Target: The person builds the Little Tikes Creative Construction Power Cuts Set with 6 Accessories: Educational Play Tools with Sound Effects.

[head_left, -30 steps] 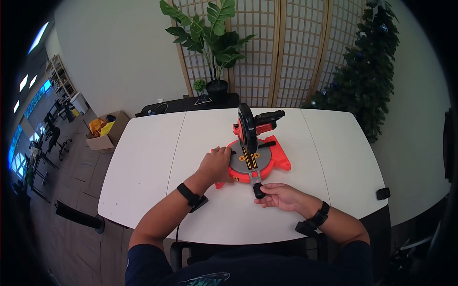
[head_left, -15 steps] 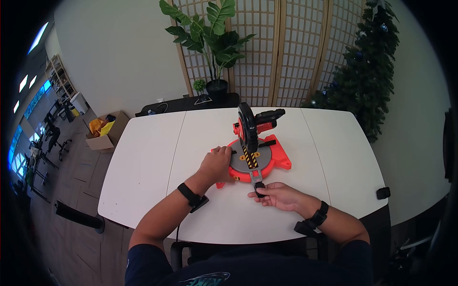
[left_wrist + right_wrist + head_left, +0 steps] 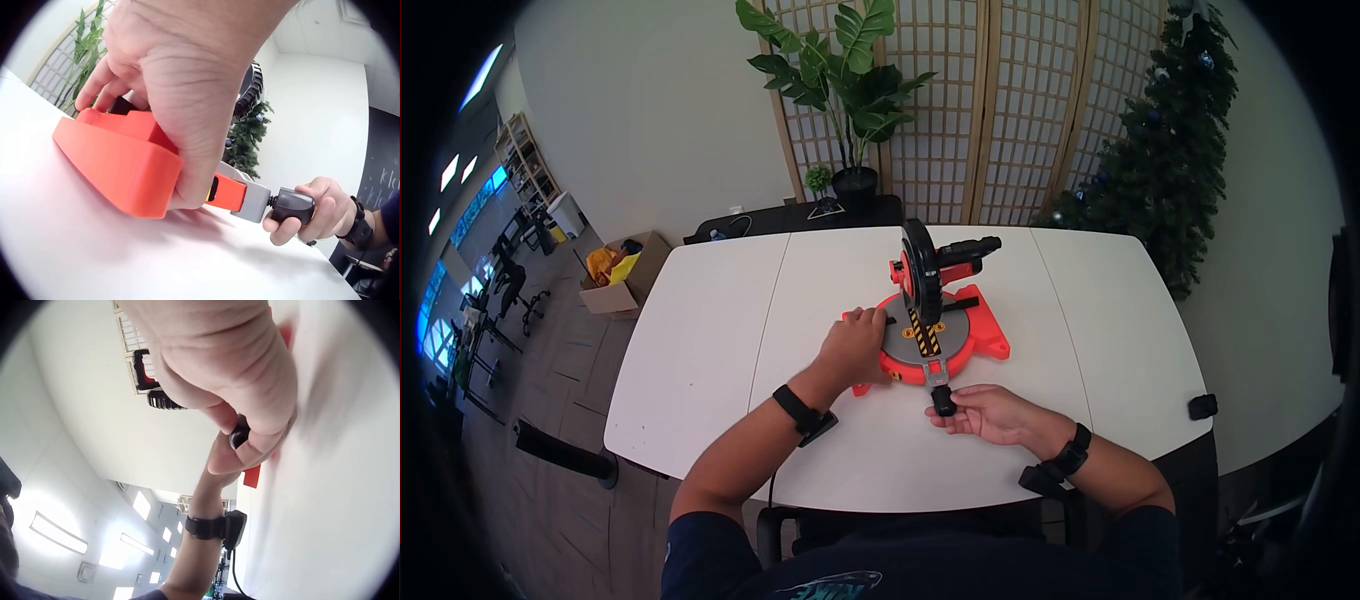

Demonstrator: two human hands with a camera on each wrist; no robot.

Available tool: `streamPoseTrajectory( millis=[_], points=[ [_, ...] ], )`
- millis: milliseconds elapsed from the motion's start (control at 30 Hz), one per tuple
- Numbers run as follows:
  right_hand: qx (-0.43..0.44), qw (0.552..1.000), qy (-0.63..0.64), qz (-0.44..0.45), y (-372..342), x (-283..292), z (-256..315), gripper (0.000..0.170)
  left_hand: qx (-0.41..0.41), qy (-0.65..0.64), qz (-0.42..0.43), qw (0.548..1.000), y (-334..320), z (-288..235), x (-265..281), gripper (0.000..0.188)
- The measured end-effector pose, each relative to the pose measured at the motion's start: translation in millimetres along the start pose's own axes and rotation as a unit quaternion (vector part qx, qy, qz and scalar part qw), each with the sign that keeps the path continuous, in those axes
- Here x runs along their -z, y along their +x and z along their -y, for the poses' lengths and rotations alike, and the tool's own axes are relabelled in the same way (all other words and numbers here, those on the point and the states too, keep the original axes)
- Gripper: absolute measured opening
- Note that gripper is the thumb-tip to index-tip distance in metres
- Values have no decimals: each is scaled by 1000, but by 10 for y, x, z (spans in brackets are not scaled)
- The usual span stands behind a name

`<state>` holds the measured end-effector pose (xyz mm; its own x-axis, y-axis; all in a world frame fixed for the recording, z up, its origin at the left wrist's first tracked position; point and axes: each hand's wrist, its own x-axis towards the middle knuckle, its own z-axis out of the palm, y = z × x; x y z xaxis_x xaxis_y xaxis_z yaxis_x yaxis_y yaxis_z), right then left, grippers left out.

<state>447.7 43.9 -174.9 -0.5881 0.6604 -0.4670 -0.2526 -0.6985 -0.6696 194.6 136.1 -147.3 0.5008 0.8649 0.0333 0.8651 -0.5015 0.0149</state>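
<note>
A toy miter saw [image 3: 923, 345] with a red base, grey round table and black blade guard [image 3: 920, 270] stands on the white table. My left hand [image 3: 853, 347] grips the left side of its red base [image 3: 119, 165], fingers over the top and thumb down at the front. At the front of the saw, my right hand [image 3: 992, 413] pinches the black knob [image 3: 943, 401] between thumb and fingers. A short black threaded shaft [image 3: 272, 201] shows between that knob and the grey bracket [image 3: 252, 201]. In the right wrist view, the fingers mostly cover the knob [image 3: 239, 432].
The saw's black handle [image 3: 968, 245] points to the back right. A small black object [image 3: 1203, 406] lies at the right table edge. Behind the table are a potted plant [image 3: 855, 185], a lattice screen [image 3: 1030, 120] and a decorated tree [image 3: 1160, 150]. A cardboard box [image 3: 628, 290] sits at left.
My right thumb went over the knob's top and then back to its right side, the fingers shifting around it. My left hand stays on the base; the saw has barely moved.
</note>
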Motion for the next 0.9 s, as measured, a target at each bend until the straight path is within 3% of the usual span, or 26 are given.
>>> streamPoseTrajectory(
  millis=[167, 467, 900],
  points=[
    [-8, 999, 37, 25, 65, 61, -39, 30, -3, 0, -9, 1000, -7, 14, -28, 101],
    [9, 1000, -14, -19, 46, -7, -65, 26, 5, -7, -1, 1000, -1, 21, -40, 100],
    [15, 1000, 14, -4, 38, 69, -47, 34, 4, -1, -12, 1000, -4, 19, -46, 100]
  ],
)
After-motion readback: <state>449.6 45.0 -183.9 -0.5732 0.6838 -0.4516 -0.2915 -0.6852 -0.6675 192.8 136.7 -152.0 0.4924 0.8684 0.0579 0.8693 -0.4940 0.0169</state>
